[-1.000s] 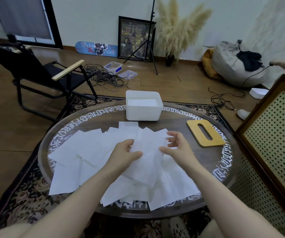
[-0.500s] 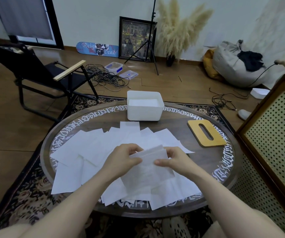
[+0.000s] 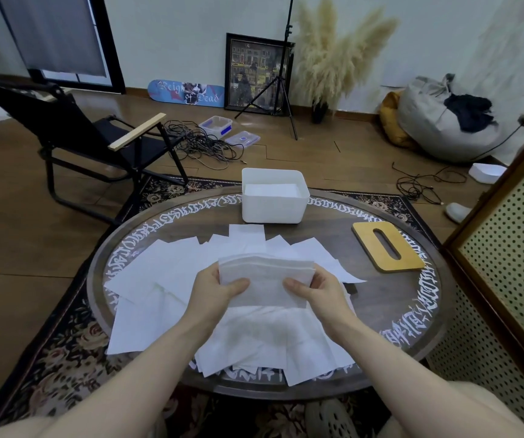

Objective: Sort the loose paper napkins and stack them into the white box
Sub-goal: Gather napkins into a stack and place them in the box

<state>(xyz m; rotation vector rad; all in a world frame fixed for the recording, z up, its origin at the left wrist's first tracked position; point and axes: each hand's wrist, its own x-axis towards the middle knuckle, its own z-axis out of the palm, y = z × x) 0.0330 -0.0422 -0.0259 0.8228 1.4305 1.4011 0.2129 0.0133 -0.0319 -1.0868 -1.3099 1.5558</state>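
Observation:
Both hands hold one folded white napkin (image 3: 265, 281) above the middle of the round table. My left hand (image 3: 215, 287) pinches its left edge, thumb on top. My right hand (image 3: 316, 289) pinches its right edge the same way. Under and around them several loose white napkins (image 3: 159, 279) lie spread and overlapping across the tabletop. The white box (image 3: 271, 210) stands at the table's far edge, beyond the hands, with a flat layer of napkins inside.
A wooden lid with a slot (image 3: 387, 246) lies on the table's right side. The round glass-topped table (image 3: 412, 311) has a white lettered rim. A perforated cabinet (image 3: 507, 263) stands close on the right; a black folding chair (image 3: 74, 134) stands far left.
The napkin went from open and loose in my fingers to folded flat. Both hands now hold it by its two side edges, lifted a little toward the box.

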